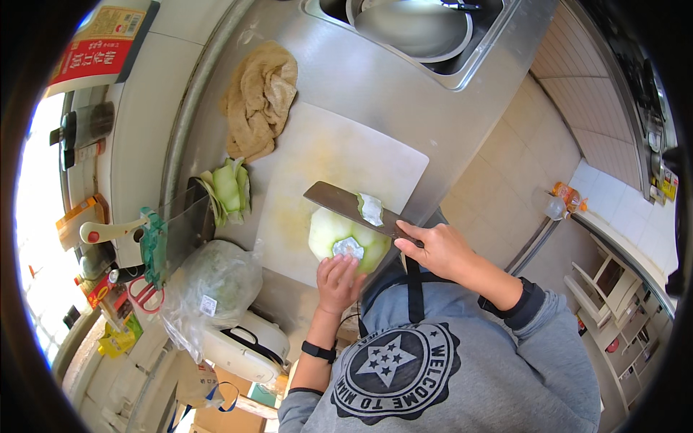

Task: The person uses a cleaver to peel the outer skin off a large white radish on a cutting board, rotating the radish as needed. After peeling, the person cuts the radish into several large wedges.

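My right hand (pixel 433 246) grips the handle end of a dark-bladed kitchen cleaver (pixel 330 198). The blade lies across the far side of a largely peeled pale-green melon (pixel 325 227), probably a winter melon. On the blade rests a cut piece of rind (pixel 371 209), whitish with a green rim. My left hand (pixel 340 279) steadies the melon from the near side, fingertips by a round patch of whitish rind (pixel 348 248) on it. Beneath is a white cutting board (pixel 346 146) with yellowish stains. The melon's underside is hidden.
Green peelings (pixel 228 187) are heaped left of the board, by a tan cloth (pixel 261 97). A plastic-bagged item (pixel 222 276) and red-handled scissors (pixel 146 296) are at the left. Beyond, a sink (pixel 460 81) holds a metal basin (pixel 414 30). The steel counter's edge (pixel 490 132) runs along the right.
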A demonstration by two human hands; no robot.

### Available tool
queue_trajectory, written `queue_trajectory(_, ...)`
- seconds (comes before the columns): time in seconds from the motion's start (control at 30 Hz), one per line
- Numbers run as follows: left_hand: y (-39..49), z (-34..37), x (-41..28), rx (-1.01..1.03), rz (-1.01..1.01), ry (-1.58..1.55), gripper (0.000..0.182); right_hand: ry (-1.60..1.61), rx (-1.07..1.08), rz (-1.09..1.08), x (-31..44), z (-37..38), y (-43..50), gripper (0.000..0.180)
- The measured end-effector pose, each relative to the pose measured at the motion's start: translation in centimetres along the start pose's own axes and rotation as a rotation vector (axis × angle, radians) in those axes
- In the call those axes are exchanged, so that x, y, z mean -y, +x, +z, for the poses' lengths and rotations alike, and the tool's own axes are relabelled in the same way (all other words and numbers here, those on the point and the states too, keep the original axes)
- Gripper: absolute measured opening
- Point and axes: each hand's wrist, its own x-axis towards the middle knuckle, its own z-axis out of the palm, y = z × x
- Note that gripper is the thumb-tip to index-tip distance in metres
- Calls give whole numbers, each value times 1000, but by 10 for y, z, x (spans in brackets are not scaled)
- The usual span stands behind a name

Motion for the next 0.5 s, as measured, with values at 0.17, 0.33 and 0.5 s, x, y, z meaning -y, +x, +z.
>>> queue_trajectory(0.17, -2, 2, 2, -2, 16, -3, 46, 19, -54, -69, -1, 7, 19, 56)
queue_trajectory(0.33, 5, -10, -5, 50, 10, 18, 46, -3, -103, -111, -4, 24, 31, 54)
queue_trajectory(0.5, 48, -49, -15, 114, -40, -167, 41, 68, -141, -204, -19, 11, 20, 55)
